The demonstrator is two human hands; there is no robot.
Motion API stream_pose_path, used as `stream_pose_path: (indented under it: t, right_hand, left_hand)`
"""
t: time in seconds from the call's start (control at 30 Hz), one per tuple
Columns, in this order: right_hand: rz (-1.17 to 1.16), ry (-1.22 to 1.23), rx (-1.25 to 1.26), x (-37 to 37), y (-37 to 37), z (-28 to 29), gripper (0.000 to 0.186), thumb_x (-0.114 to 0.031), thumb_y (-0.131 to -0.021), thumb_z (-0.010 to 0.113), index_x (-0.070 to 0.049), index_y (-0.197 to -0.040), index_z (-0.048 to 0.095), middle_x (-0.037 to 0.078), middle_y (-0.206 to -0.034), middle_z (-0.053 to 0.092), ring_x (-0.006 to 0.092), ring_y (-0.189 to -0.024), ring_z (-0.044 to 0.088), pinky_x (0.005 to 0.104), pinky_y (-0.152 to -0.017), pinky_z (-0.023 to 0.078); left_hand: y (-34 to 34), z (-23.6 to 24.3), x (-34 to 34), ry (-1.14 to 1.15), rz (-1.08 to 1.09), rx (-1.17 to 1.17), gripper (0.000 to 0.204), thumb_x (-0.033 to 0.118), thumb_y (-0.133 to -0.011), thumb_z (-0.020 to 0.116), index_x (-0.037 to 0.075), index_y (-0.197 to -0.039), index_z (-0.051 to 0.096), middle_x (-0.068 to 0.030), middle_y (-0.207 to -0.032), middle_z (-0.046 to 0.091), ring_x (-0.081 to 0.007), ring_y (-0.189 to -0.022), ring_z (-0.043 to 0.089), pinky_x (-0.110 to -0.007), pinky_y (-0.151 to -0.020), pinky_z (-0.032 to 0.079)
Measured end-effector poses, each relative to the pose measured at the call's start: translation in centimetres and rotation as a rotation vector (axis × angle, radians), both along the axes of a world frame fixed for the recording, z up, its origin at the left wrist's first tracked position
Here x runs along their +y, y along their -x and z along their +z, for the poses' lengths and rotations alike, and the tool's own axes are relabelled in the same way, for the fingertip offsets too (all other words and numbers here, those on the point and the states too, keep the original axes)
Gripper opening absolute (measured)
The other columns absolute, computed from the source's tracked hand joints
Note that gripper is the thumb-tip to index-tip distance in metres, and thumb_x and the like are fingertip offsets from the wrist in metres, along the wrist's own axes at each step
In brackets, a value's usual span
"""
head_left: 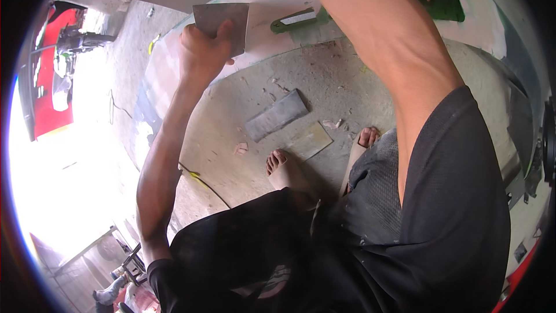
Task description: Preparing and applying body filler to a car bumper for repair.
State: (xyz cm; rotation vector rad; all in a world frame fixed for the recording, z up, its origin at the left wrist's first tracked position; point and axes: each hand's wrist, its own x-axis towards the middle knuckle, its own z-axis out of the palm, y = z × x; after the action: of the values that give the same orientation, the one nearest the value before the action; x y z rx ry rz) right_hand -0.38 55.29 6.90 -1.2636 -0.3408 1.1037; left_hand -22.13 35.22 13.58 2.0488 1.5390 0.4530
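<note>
Black shirt (231, 249) foremost, our left hand (205, 49) grips a grey plate (238, 32) over the pale panel (260, 29), seemingly mid-stroke; next calls for a steady angle; our right hand's fingers, out of frame, we cannot tell

The person wears a black short-sleeved shirt (231, 237) with a pale print (277, 281) and dusty dark-grey textured trousers (379, 182).

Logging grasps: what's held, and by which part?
Left hand holds grey plate by its lower left, thumb on its face. Right hand: out of view, can't tell.
</note>
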Motion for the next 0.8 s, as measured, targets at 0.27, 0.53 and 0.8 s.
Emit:
stream_pose_path:
  t: [0.27,0.53,0.8]
  right_hand:
    - [-0.046,-0.087,0.036,-0.2,-0.4,0.5,0.043,-0.033,-0.090,0.056,0.001,-0.115,0.063,0.020,-0.117,0.063,0.0327,-0.094,0.064,0.0469,-0.068,0.056]
    - [-0.052,-0.086,0.056,0.3,-1.4,0.8,0.041,-0.031,-0.091,0.055,0.001,-0.114,0.063,0.020,-0.117,0.063,0.0327,-0.094,0.065,0.0466,-0.068,0.056]
    - [-0.077,-0.095,0.050,0.2,-1.6,0.7,0.042,-0.032,-0.090,0.055,0.001,-0.114,0.064,0.020,-0.117,0.063,0.0321,-0.095,0.065,0.0464,-0.068,0.056]
  left_hand:
    - [-0.4,0.5,-0.2,0.001,-0.010,0.018,0.030,0.020,-0.090,0.062,-0.009,-0.096,0.068,-0.0160,-0.070,0.070,-0.0207,-0.051,0.068,-0.032,-0.050,0.054]
    - [-0.5,0.5,-0.1,0.000,-0.018,-0.010,0.029,0.020,-0.089,0.062,-0.008,-0.097,0.069,-0.0161,-0.070,0.071,-0.0201,-0.051,0.067,-0.031,-0.050,0.054]
    - [-1.3,0.5,0.2,0.013,-0.139,-0.169,0.029,0.019,-0.090,0.061,-0.009,-0.093,0.069,-0.0150,-0.068,0.070,-0.0187,-0.052,0.068,-0.030,-0.048,0.053]
